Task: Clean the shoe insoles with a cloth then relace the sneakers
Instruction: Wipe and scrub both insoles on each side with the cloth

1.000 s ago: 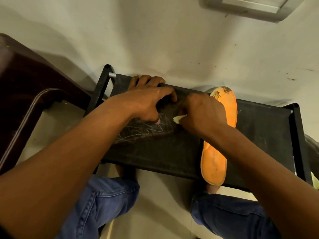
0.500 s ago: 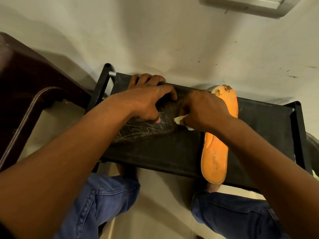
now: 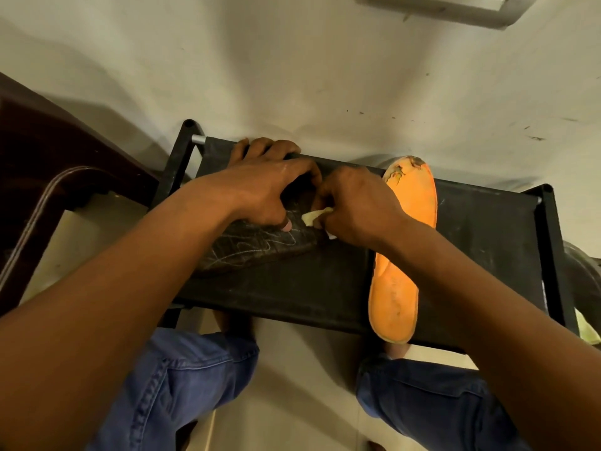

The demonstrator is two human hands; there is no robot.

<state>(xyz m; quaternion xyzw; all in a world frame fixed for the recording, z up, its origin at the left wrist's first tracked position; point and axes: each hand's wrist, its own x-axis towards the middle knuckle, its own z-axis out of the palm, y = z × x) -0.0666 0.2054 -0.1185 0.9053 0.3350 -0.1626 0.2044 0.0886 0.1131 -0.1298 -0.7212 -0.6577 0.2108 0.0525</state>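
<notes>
The left hand (image 3: 260, 193) clamps the dark insole (image 3: 260, 249) flat on the black rack's surface (image 3: 325, 288), fingers hooked over its far edge. Touching that grip, the right hand (image 3: 357, 206) pinches a pale cloth (image 3: 315, 218) against the insole. Pale scribbles there are unreadable. Beyond the right grip lies an orange insole (image 3: 396, 288).
</notes>
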